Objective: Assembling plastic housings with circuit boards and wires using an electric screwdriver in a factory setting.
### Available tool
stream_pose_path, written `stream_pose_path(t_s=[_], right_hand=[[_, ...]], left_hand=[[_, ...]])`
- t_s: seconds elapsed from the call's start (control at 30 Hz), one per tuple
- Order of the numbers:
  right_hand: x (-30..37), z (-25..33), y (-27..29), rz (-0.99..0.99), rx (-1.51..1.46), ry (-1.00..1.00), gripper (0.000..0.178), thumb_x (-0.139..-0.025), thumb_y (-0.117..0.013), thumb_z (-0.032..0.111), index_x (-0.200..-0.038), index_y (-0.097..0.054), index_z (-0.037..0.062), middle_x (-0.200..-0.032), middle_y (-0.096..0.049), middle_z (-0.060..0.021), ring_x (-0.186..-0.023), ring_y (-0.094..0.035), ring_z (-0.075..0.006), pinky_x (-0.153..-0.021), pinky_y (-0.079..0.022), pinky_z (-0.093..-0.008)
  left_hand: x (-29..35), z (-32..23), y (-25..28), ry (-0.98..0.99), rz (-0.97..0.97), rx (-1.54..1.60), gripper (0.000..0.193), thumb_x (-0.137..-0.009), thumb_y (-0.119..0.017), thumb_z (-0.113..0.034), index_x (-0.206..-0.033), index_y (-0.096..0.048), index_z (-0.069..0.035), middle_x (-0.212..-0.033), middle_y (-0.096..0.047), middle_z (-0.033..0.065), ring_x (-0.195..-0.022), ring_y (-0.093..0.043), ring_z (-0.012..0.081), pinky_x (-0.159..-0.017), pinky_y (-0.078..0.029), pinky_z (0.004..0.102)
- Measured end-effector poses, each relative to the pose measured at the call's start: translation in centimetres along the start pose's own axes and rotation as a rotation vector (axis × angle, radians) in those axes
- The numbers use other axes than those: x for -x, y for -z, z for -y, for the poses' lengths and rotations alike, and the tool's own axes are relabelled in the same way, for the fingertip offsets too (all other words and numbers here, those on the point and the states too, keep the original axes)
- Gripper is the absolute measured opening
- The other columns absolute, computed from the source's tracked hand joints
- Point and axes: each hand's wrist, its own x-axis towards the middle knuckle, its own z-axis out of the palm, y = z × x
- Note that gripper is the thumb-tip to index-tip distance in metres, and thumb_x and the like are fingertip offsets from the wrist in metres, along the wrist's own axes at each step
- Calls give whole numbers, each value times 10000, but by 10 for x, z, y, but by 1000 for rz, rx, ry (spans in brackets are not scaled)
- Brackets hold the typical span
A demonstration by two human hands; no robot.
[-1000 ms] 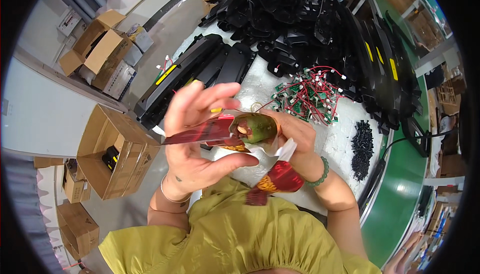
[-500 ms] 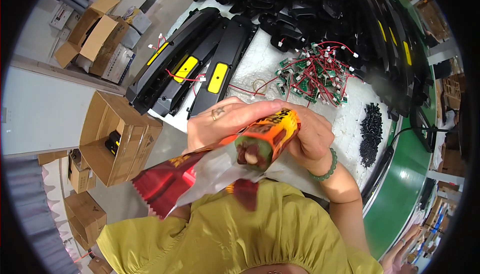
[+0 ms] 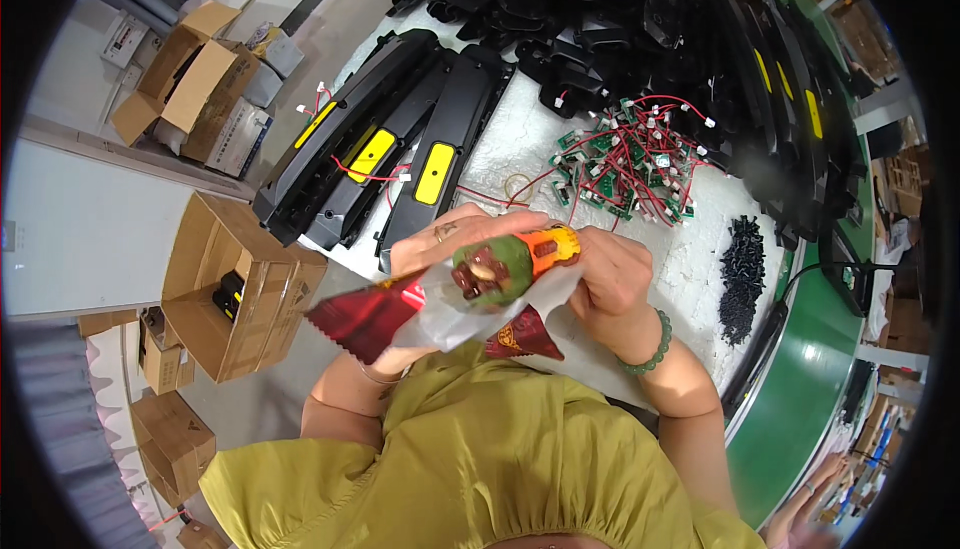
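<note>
Close in front of me is a partly unwrapped snack point(image 3: 505, 261), green outside with a reddish-brown filling and a pale nut-like piece at its exposed end. Its torn wrapper point(image 3: 368, 321) is dark red, orange and yellow, with a whitish inner side hanging open below. Behind the snack, my left hand point(image 3: 425, 247) is closed around it, a ring on one finger, with most of the fingers hidden. My right hand point(image 3: 615, 284), a green bead bracelet at its wrist, pinches the orange-yellow end of the wrapper.
Beyond my hands, a white-topped table holds long black housings point(image 3: 440, 139) with yellow labels, circuit boards with red wires point(image 3: 630, 164) and a pile of black screws point(image 3: 742, 279). More black parts point(image 3: 600, 19) are heaped at the back. Cardboard boxes point(image 3: 240, 289) stand left.
The snack has tilted, so its exposed end faces up more and sits farther left and higher. More of it shows out of the wrapper, whose red flap has risen.
</note>
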Motion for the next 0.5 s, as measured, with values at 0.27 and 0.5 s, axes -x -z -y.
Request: stream_pose_path(t_s=[0.27, 0.5], right_hand=[[-2, 7, 1, -108, -159, 104, 216, -718, -666, -15, -925, -640, -70, -601, -546, -72, -444, -519, -203, -410, -408, -300], [-2, 24, 27, 14, -237, 168, 289, -677, -656, 51, -921, -649, -103, -596, -520, -43, -438, -496, -160, -386, -354, -287]], left_hand=[[-7, 8, -10, -397, -72, 1, 321, -675, -728, -79, -978, -698, 21, -897, -699, 105, -685, -629, 191, -601, -466, 276], [-5, -19, -3, -412, -22, 150, 292, -672, -706, -71, -948, -711, 24, -900, -699, 111, -666, -620, 168, -553, -460, 278]])
